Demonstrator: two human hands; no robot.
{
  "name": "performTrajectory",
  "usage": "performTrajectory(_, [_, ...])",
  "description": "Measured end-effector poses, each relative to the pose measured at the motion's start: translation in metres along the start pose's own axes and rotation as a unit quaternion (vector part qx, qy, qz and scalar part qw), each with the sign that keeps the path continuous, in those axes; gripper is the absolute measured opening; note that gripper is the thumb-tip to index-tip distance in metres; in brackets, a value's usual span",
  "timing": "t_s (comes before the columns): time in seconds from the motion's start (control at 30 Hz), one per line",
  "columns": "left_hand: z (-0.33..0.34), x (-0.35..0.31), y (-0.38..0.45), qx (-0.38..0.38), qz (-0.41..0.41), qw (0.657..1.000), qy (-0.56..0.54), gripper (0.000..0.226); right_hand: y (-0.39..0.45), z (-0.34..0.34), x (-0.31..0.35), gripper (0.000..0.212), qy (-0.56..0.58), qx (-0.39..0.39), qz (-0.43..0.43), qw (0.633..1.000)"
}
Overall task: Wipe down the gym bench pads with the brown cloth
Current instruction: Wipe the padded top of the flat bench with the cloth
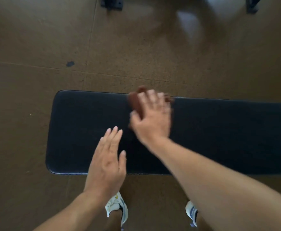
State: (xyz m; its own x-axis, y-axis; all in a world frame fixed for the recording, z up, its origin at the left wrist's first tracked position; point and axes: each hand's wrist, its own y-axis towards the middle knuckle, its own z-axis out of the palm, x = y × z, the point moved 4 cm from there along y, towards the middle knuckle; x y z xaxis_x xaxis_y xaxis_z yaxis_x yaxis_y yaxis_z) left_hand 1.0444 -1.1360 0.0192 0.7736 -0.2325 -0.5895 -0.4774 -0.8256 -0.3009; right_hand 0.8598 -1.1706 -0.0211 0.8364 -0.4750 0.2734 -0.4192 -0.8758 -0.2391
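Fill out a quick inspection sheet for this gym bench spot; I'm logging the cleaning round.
Surface: black bench pad, no tears seen.
Job's things: brown cloth at the pad's far edge, under the right hand.
Clutter: nothing seen on the pad.
Hands: right hand blurred, on the cloth; left hand flat, fingers straight, over the pad's near edge.
Cables: nothing seen.
Surroundings: brown floor with a dark spot; black equipment base; white shoes.

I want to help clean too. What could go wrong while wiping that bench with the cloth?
The brown cloth sits at the far edge of the bench pad under the right hand, so it might slip off onto the floor. The blurred hand looks fast, so spots may get missed.
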Motion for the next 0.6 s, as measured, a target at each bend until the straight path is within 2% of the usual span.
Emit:
performTrajectory(0.07, [-0.014,0.017,0.000,-0.017,-0.031,0.999,0.019,0.063,-0.022,0.025,0.056,0.066,-0.020,0.081,-0.172,0.982])
performTrajectory(0.1, [-0.017,0.022,0.002,-0.019,-0.044,0.999,0.026,0.065,-0.025,0.028,0.064,0.065,-0.028,0.104,-0.219,0.970])
performTrajectory(0.17, [-0.016,0.017,0.007,-0.014,-0.041,0.998,0.055,0.066,-0.018,0.023,0.045,0.066,-0.033,0.114,-0.266,0.957])
performTrajectory(0.23, [-0.003,-0.004,0.018,-0.002,-0.013,0.997,0.070,0.065,-0.006,0.012,0.006,0.065,-0.037,0.085,-0.266,0.959])
performTrajectory(0.33, [0.034,-0.051,0.036,0.046,0.044,0.992,0.106,0.065,0.016,-0.016,-0.079,0.064,-0.031,0.015,-0.148,0.988])
performTrajectory(0.43, [0.068,-0.099,0.054,0.096,0.086,0.977,0.171,0.066,0.023,-0.052,-0.182,0.063,-0.037,0.003,0.007,0.999])
performTrajectory(0.6, [0.089,-0.130,0.074,0.147,0.007,0.947,0.287,0.076,0.005,-0.097,-0.307,0.065,-0.006,-0.023,0.157,0.987])
